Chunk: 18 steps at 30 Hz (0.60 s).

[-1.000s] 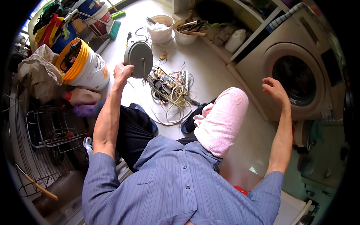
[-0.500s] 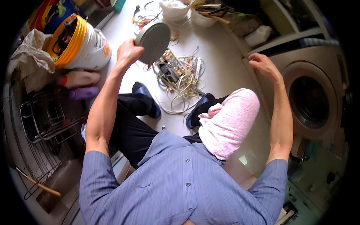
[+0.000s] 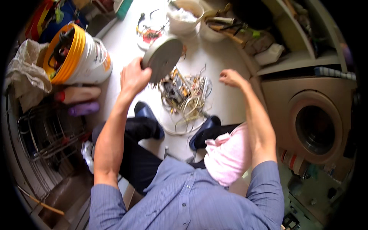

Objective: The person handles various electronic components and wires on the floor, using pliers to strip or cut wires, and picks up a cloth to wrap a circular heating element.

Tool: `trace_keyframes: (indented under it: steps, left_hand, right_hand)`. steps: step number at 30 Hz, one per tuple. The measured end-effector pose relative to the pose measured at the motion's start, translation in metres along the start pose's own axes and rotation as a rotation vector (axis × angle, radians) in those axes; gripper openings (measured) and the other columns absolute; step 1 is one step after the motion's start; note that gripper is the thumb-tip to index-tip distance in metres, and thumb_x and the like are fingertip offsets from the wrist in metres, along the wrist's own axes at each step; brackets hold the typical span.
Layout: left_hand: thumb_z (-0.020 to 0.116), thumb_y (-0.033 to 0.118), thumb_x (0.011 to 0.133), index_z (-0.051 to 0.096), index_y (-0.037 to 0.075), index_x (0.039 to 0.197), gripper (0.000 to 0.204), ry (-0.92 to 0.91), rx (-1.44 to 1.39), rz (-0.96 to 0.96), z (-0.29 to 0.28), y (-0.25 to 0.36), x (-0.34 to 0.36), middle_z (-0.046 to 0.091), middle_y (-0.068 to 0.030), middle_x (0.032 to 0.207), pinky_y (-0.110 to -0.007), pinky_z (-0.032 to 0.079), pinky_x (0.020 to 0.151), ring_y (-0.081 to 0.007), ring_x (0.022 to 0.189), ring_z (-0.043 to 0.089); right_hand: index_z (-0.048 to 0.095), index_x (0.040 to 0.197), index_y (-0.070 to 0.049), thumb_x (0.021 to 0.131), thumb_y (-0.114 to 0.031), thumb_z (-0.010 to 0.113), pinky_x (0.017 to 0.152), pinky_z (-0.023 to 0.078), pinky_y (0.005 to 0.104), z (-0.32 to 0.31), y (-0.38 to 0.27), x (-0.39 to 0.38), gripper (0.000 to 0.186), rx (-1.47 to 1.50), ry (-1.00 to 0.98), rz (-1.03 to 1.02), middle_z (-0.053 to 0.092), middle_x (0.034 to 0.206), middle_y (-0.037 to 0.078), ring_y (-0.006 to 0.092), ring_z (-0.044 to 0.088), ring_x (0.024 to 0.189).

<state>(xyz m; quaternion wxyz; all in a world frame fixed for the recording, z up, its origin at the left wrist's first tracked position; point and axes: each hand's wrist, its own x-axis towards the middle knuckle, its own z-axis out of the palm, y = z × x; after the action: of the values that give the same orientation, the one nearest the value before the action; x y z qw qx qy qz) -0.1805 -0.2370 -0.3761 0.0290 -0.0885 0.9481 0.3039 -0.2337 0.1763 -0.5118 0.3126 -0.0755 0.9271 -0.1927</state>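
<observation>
My left hand is closed on the edge of a thick round grey disc, tilted above the floor. Wires and electronic parts lie just beyond it in a heap: circuit boards and a tangle of pale cables. To the right of this heap, my right hand hangs in the air with its fingers loosely bent and somewhat apart. Nothing shows in it, and it touches nothing. A pink towel covers my right knee.
On the left stands a white bucket with a yellow rim, near red-capped and purple bottles and a wire rack. Two tubs stand at the far side, beside red wires. A front-loading washing machine is at right.
My right hand has come in leftward from beside the washing machine toward the heap. The left hand keeps its hold on the disc, which has shifted slightly right and nearer. My view has tilted a little.
</observation>
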Motion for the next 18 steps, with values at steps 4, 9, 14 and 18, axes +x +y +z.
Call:
trace_keyframes:
  steps: [4,9,14,18]
  left_hand:
    - [0.057,0.016,0.076,0.066,0.002,0.102,0.031,-0.037,-0.036,0.045,0.004,0.007,-0.008,0.069,-0.0243,0.090,-0.048,0.052,0.082,-0.0436,0.086,0.066]
    - [0.061,0.015,0.075,0.066,0.002,0.106,0.034,-0.058,-0.043,0.101,0.008,0.023,-0.014,0.069,-0.0232,0.086,-0.045,0.052,0.078,-0.0408,0.084,0.068]
    - [0.063,0.011,0.076,0.064,0.001,0.106,0.031,-0.087,-0.036,0.176,0.009,0.029,-0.018,0.068,-0.0229,0.087,-0.045,0.053,0.077,-0.0407,0.084,0.067]
    - [0.065,0.008,0.078,0.060,0.000,0.106,0.030,-0.152,-0.047,0.189,0.009,0.031,-0.016,0.066,-0.0228,0.090,-0.049,0.050,0.077,-0.0424,0.085,0.064]
  right_hand:
    - [0.066,0.118,-0.002,0.086,-0.027,0.068,0.092,0.052,0.0391,-0.003,-0.012,0.010,0.041,0.048,-0.029,0.144,0.069,0.114,0.019,0.0310,0.066,0.106]
    - [0.066,0.118,-0.006,0.086,-0.028,0.067,0.095,0.050,0.0422,-0.020,-0.006,0.037,0.039,0.015,0.009,0.206,0.068,0.118,0.018,0.0339,0.062,0.113]
    - [0.066,0.117,-0.006,0.084,-0.026,0.062,0.095,0.050,0.0424,-0.029,-0.013,0.070,0.039,0.000,0.051,0.160,0.066,0.119,0.019,0.0358,0.061,0.114]
    - [0.067,0.117,-0.005,0.086,-0.024,0.066,0.097,0.050,0.0443,-0.021,-0.014,0.099,0.037,-0.021,0.102,0.092,0.065,0.123,0.020,0.0367,0.061,0.115]
